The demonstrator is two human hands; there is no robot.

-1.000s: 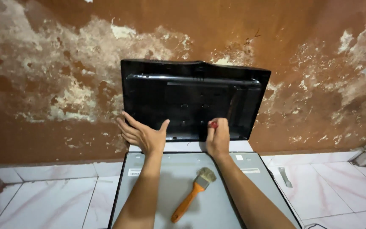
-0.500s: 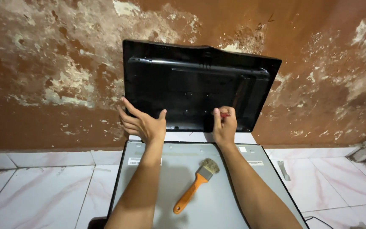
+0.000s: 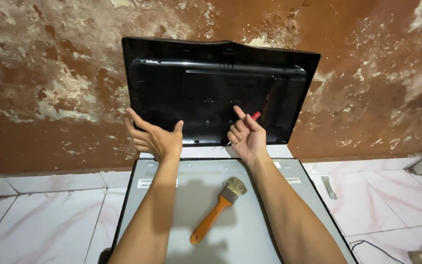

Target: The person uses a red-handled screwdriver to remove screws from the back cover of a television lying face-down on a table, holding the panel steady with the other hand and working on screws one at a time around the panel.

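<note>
The black back cover (image 3: 221,93) now stands higher than a second ago and leans against the peeling brown wall (image 3: 50,73), with its inner side toward the person. Earlier both hands lay flat on its lower part; now they have come a little away from it.

The left hand (image 3: 156,138) is open, its fingers (image 3: 137,121) apart, close to the lower left edge of the cover, perhaps touching it with the fingertips; I cannot tell for sure. The right hand (image 3: 246,135) has turned palm up, and its fingers are curled around a small tool with a red handle (image 3: 255,116), whose tip points at the cover.

Below the wrists lies the grey panel (image 3: 250,239), flat on the white tile floor (image 3: 40,220). On it rests a brush with an orange handle (image 3: 216,211), in the same place as before and untouched.

It seems the cover is already free from the panel and is being set aside.
</note>
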